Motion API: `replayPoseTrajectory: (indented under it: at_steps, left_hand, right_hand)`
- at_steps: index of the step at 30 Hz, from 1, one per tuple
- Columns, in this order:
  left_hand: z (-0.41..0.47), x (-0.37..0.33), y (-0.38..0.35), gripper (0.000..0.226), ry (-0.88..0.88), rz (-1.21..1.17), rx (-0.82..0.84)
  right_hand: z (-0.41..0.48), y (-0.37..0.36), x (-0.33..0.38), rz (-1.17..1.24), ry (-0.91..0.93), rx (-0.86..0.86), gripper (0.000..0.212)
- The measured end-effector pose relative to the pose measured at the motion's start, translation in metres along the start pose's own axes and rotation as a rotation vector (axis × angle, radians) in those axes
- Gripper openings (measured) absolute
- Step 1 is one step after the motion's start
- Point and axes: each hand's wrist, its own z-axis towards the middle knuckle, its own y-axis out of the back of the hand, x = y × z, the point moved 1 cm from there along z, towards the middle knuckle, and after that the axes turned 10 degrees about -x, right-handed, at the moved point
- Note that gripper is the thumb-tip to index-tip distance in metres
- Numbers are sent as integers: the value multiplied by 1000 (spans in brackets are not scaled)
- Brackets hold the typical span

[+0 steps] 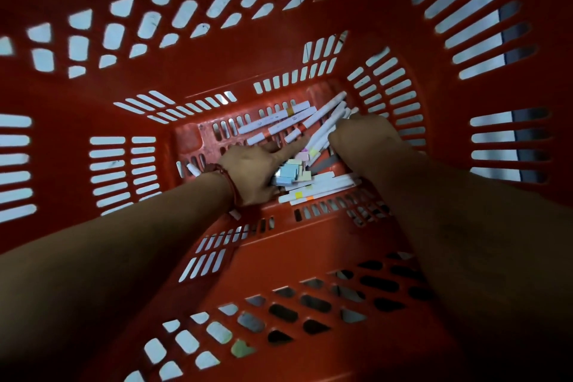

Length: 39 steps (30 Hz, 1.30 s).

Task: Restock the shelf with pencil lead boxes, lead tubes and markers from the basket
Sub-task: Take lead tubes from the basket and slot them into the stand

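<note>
**Two hands deep in the red basket**

We look straight down into a tall red basket (403, 25) with holes all over its walls. Its floor is far below us and quite dim. Both arms reach down to it, and they hide a lot of the floor.

The left hand (251, 170) is near the middle of the floor, with its back turned to us. One finger sticks out towards the far edge. The other fingers go under the hand, so we cannot tell if they are gripping anything. A red string (231, 186) goes round this wrist. Touching this hand, on its right side, is a little pile of small boxes (293, 172) in pale blue, pink and yellow. Part of the pile is under the hand. The words on the boxes are too small to read.

The right hand (362, 136) is near the far right corner of the floor. We see only its back. Its fingers dip down among the pens, so we cannot tell if they are spread or holding something.

White markers (279, 121) lie in a loose heap along the far edge, some with a coloured band. More white markers (325, 184) lie along the near edge, just past the boxes. One white stick (193, 169) peeks out by the left wrist, mostly hidden.
</note>
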Motion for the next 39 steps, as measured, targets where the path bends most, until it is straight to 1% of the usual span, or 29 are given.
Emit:
replayPoseTrajectory:
  at_steps: [2, 4, 6, 8, 10, 12, 13, 15, 16, 17, 18, 19, 21, 23, 25, 27, 28, 29, 31, 34, 37, 39]
  left_hand:
    - [-2, 4, 0, 90, 54, -41, -46]
    - [-4, 6, 2, 74, 206, -197, -134]
    - [-3, 7, 4, 64, 380, -469, -173]
    - [2, 9, 7, 54, 532, -750, -159]
    - [4, 9, 12, 40, 665, -1011, -130]
    - [5, 7, 22, 35, 783, -1267, -114]
    - [5, 4, 29, 38, 820, -1371, -116]
    - [5, -4, 48, 40, 830, -1485, -126]
    - [4, -9, 58, 30, 808, -1513, -135]
    - [3, -14, 68, 25, 777, -1531, -154]
    - [2, -18, 78, 29, 745, -1543, -179]
    - [1, -23, 88, 31, 722, -1548, -195]
    - [-3, -33, 111, 26, 678, -1544, -210]
    - [-4, -44, 136, 28, 608, -1565, -203]
    - [-7, -65, 165, 30, 503, -1598, -161]
    - [-10, -93, 196, 25, 401, -1678, -97]
    - [-13, -108, 209, 22, 360, -1726, -65]
    - [-15, -127, 224, 20, 301, -1760, -33]
    - [-22, -165, 249, 23, 172, -1793, 28]
    - [-27, -224, 284, 23, -48, -1737, 81]
    - [-29, -286, 316, 16, -150, -1645, 51]
    - [-29, -328, 335, 21, -198, -1602, 14]
  right_hand:
    - [-1, 0, 2, -34, 42, 8, 23]
    - [0, 3, 1, -8, 45, 64, 23]
    - [1, 14, -5, 77, 49, 170, 26]
    - [2, 30, -15, 170, 40, 282, 31]
    - [0, 43, -24, 186, 57, 350, 36]
    - [-6, 52, -32, 179, 64, 365, 35]
    - [-8, 55, -36, 201, 57, 355, 34]
    - [-18, 64, -45, 274, 31, 343, 28]
    - [-24, 70, -52, 344, -1, 328, 22]
    - [-30, 77, -59, 464, -48, 313, 14]
    - [-38, 86, -65, 616, -96, 303, 9]
    - [-49, 98, -72, 765, -142, 279, 10]
    - [-74, 124, -82, 986, -213, 225, 11]
    - [-99, 151, -90, 1100, -243, 169, 11]
    - [-131, 178, -93, 1189, -241, 120, 12]
    - [-166, 201, -97, 1286, -278, 18, 6]
    - [-181, 210, -99, 1354, -316, -54, 3]
    - [-201, 218, -101, 1435, -370, -153, 9]
    - [-241, 231, -104, 1580, -490, -349, 18]
    - [-300, 244, -109, 1728, -622, -608, 13]
    - [-365, 249, -114, 1826, -730, -875, 13]
    - [-408, 251, -116, 1862, -801, -1061, 12]
